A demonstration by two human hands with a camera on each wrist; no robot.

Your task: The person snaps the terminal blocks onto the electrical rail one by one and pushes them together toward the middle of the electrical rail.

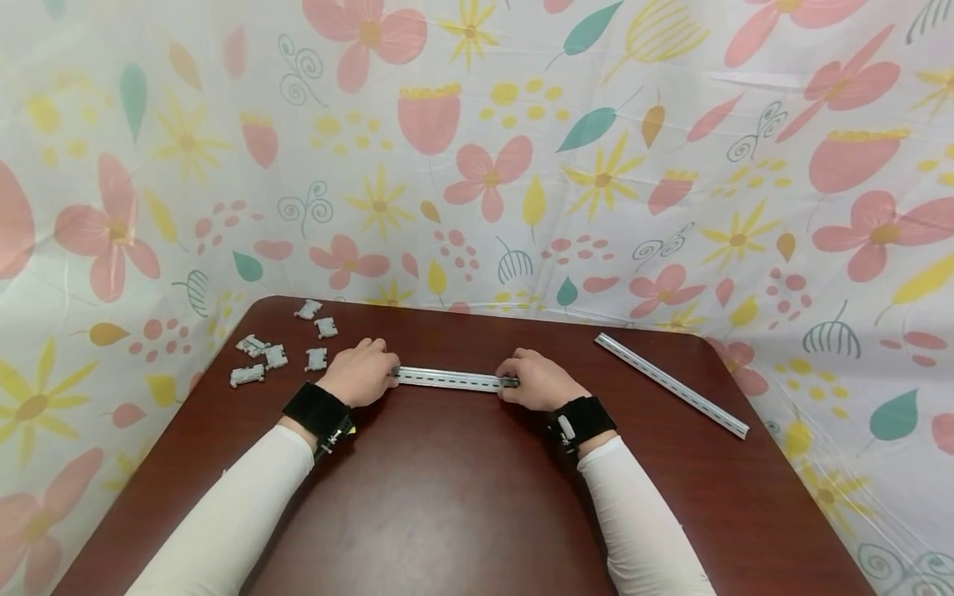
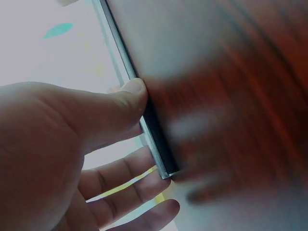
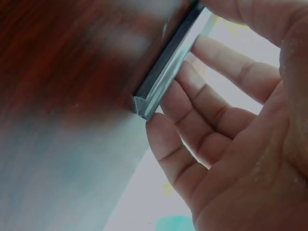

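Note:
A slotted metal DIN rail (image 1: pixel 450 379) lies crosswise in front of me, held by both hands. My left hand (image 1: pixel 359 372) grips its left end. In the left wrist view the thumb (image 2: pixel 132 94) presses the near edge while the other fingers are behind the rail (image 2: pixel 153 137). At the right end, my right hand (image 1: pixel 544 381) holds the rail between thumb and fingers. In the right wrist view several fingertips (image 3: pixel 175 98) touch the side of the rail (image 3: pixel 168 72), and the thumb is partly cut off by the frame.
Another slotted rail (image 1: pixel 671 385) lies slanted on the right of the dark red-brown table (image 1: pixel 447 497). Several small grey pieces, like terminal blocks (image 1: pixel 316 358), are scattered at the back left. A flower-patterned curtain (image 1: pixel 477 174) hangs behind the table.

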